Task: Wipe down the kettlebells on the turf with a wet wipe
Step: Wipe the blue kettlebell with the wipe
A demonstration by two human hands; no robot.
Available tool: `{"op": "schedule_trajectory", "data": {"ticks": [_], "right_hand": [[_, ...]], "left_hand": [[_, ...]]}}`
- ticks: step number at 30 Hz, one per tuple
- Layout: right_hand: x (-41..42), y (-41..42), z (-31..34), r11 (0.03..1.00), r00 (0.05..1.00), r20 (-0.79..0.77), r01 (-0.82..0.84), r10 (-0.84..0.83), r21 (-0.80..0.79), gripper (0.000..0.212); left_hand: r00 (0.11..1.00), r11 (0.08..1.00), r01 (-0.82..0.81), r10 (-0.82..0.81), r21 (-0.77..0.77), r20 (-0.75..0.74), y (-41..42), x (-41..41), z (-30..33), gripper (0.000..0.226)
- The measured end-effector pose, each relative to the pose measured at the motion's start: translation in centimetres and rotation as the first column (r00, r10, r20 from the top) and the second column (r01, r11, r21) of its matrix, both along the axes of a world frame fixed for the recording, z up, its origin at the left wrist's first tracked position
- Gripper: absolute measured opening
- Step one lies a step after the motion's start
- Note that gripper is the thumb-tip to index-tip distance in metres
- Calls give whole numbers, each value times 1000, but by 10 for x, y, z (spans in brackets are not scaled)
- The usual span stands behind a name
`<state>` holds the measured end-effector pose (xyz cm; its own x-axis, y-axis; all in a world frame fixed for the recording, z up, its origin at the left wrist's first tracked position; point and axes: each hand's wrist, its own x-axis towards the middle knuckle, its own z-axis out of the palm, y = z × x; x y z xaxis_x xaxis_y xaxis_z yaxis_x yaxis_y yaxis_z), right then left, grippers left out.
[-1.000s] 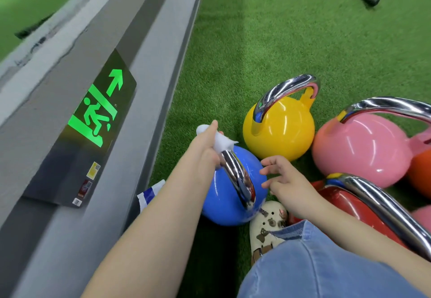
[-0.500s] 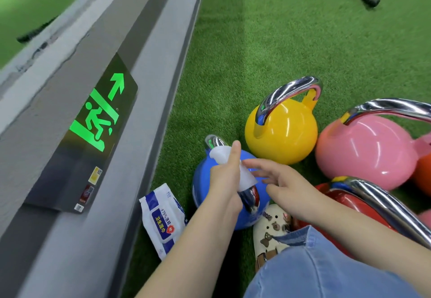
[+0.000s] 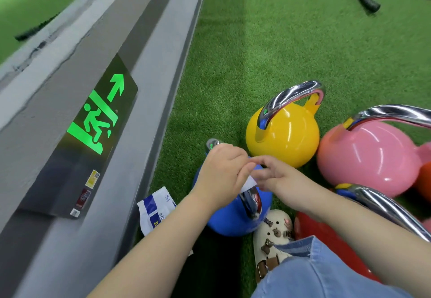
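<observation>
- Head view: the blue kettlebell (image 3: 229, 213) is taken as the landmark; it stands on the green turf (image 3: 268, 48), close to the grey wall ledge (image 3: 149, 101) at the left.
- Directly above it, the left hand (image 3: 221, 176) and the right hand (image 3: 276, 174) are brought together, fingertips meeting over the chrome handle (image 3: 250, 202).
- A white wet wipe (image 3: 247, 184) is pinched between the two hands; only a small corner shows, so how it is folded cannot be told. It is probably being shared between the hands to be refolded or regripped before the handle is rubbed.
- Left of the blue kettlebell, the wipe packet (image 3: 155, 209) lies flat on the turf, partly hidden by the left forearm, presumably kept within reach for a fresh sheet.
- Beyond the blue kettlebell stands a yellow kettlebell (image 3: 283, 134); to its right are a pink kettlebell (image 3: 368, 157) and, nearer the person, a red kettlebell (image 3: 326, 234). The bells are clustered, so each can be reached from one crouch.
- A cream clog (image 3: 274, 234) is planted just beside the blue kettlebell's near side.
</observation>
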<state>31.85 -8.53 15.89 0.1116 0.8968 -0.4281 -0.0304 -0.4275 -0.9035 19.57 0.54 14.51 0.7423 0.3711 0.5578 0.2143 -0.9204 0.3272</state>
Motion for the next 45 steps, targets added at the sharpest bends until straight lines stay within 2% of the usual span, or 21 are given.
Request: {"op": "schedule_trajectory", "data": {"ticks": [2, 4, 6, 8, 9, 10, 12, 13, 15, 19, 23, 27, 30, 31, 32, 34, 35, 36, 39, 42, 45], "right_hand": [[-2, -3, -3, 999, 1000, -18, 3, -4, -36, 52], [-5, -3, -5, 999, 999, -34, 1, -3, -45, 55], [-6, -1, -5, 998, 1000, -25, -19, 18, -51, 55], [-8, 0, -2, 998, 999, -2, -35, 35, -61, 54], [-9, -1, -1, 997, 999, 17, -46, 47, -59, 54], [-9, -1, 0, 997, 997, 41, -56, 58, -57, 54], [-8, -2, 2, 997, 995, 75, -63, 66, -54, 52], [-6, -2, 2, 997, 994, 92, -56, 60, -50, 51], [-3, -3, -3, 998, 988, 149, -20, 28, -56, 47], [7, -8, -11, 993, 978, 196, 83, -65, -88, 44], [12, -12, -15, 992, 974, 219, 75, -51, -102, 45], [8, -6, -13, 996, 974, 224, 38, -19, -78, 47], [5, 1, -5, 999, 975, 220, -10, 16, -31, 48], [4, 4, -3, 1000, 976, 217, -11, 16, -20, 47], [4, 5, -1, 1000, 975, 223, -7, 9, -11, 46], [5, 10, -2, 1000, 963, 271, 5, -6, 4, 46], [6, 11, -4, 1000, 949, 316, -2, 3, -2, 48], [8, 12, -7, 999, 925, 378, -35, 39, -16, 51], [12, 18, -16, 964, 779, 570, -247, 260, -103, 60], [9, 21, -22, 894, 649, 625, -395, 434, -211, 65], [7, 22, -22, 852, 553, 665, -449, 502, -270, 68]], "left_hand": [[999, 1000, 9, -10, 29, 36, 10, -1, -7, 57], [998, 999, -29, 31, -37, 45, 23, -2, -10, 49], [985, 944, -161, 173, -288, 18, 37, 2, -10, 37], [954, 770, -254, 298, -586, -22, 44, 7, -5, 35], [951, 743, -259, 307, -617, -30, 44, 7, -4, 37], [957, 791, -259, 289, -554, -34, 43, 6, -3, 41], [985, 938, -167, 172, -305, -11, 31, 3, -2, 46], [994, 978, -104, 107, -180, 6, 21, 1, -5, 44], [999, 999, -38, 38, -6, 27, -1, -3, -10, 44], [999, 988, -28, 25, 150, 22, -1, -1, -11, 43], [999, 999, 23, -21, 40, -44, 30, 2, -5, 44], [995, 953, -102, 102, -287, -13, 52, 5, -9, 47], [981, 891, -129, 178, -435, 73, 56, 6, -18, 46], [976, 847, -130, 202, -516, 86, 59, 7, -23, 44], [965, 747, -139, 250, -650, 81, 62, 9, -24, 42], [936, 410, -115, 351, -905, 40, 68, 15, -25, 47], [921, 273, -86, 389, -958, 29, 70, 17, -27, 52], [907, 182, -62, 421, -981, 20, 72, 19, -28, 55], [857, -26, 22, 515, -999, 6, 73, 21, -34, 49], [843, -139, -25, 529, -990, -96, 72, 18, -40, 49], [854, -139, -145, 483, -980, -195, 69, 10, -48, 53]]}}
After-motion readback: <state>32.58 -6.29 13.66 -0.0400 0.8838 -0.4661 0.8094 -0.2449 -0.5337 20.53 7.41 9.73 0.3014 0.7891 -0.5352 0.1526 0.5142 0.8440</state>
